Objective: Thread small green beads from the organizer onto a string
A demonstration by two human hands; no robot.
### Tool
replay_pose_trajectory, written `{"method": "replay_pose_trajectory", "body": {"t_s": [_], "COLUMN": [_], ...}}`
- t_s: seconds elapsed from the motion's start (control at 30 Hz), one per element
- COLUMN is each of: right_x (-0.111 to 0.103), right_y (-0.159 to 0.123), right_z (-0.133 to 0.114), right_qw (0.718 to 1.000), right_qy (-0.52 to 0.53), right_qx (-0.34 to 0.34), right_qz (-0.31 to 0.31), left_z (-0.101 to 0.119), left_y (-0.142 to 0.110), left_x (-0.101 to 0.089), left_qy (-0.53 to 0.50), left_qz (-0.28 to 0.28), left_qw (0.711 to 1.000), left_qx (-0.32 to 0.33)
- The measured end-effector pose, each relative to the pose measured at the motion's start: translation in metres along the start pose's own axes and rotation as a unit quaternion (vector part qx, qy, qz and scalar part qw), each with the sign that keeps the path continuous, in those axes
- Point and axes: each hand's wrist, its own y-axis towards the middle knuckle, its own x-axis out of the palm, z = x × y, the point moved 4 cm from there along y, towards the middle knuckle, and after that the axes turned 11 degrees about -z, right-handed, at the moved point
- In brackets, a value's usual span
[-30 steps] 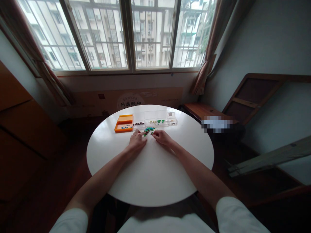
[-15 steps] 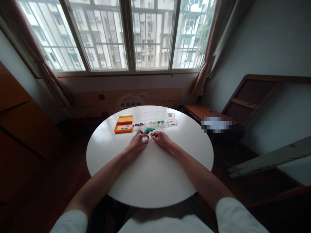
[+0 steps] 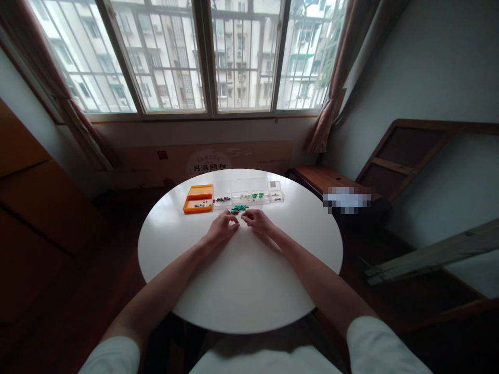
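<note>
Around our white table (image 3: pixel 241 280), everything is placed: at its far side, the orange case (image 3: pixel 198 199); nearer its middle, the green-blue pile (image 3: pixel 239 209). Our left hand (image 3: pixel 224 225) and right hand (image 3: pixel 257 221) are apart beside the pile; we cannot tell their grip.

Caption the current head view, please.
Two hands, left and right, beside small colored pieces on a round white table.

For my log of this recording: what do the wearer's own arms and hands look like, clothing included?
A plain white fabric sleeve covers the left upper arm, and a matching right sleeve the other. The forearms are bare, with no watch visible. Left hand and right hand are ungloved; rings can't be judged.
</note>
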Motion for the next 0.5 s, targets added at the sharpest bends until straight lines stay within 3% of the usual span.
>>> {"method": "replay_pose_trajectory", "body": {"t_s": [0.5], "right_x": [0.0079], "right_y": [-0.0015], "right_z": [-0.0017], "right_qw": [0.998], "right_qy": [0.030], "right_qx": [-0.026], "right_qz": [-0.045], "left_z": [-0.0035], "left_y": [0.0044], "left_x": [-0.0006], "left_qy": [0.016], "left_qz": [0.028], "left_qw": [0.999], "left_qx": [-0.015]}}
